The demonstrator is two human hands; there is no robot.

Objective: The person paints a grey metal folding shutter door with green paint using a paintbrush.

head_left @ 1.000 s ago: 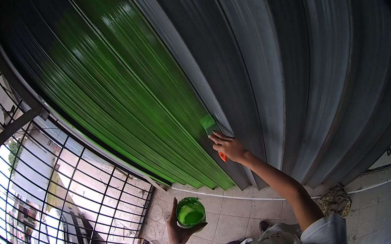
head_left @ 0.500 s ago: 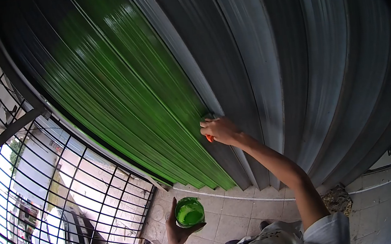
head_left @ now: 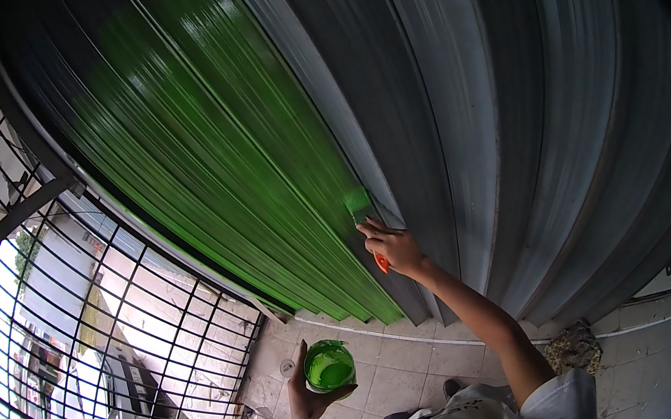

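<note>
My right hand (head_left: 393, 250) is closed round the orange handle of a paintbrush (head_left: 358, 204). Its green-coated bristles touch the corrugated metal shutter (head_left: 457, 111), at the border between the green painted ribs (head_left: 238, 163) and the bare grey ones. Low in the view, my left hand (head_left: 307, 397) grips a small open tub of green paint (head_left: 330, 366), thumb on one side and fingers on the other. Green paint coats the tub's inner wall and rim.
A black barred gate (head_left: 115, 320) stands at the left, with a white car (head_left: 104, 405) beyond it. Tiles cover the floor (head_left: 396, 361) below the shutter. A rough brown lump (head_left: 574, 348) lies by my right elbow.
My right hand has moved down and slightly right with the paintbrush, and the bristles now show. A fresh green patch is at the brush tip. My left hand still holds the tub.
</note>
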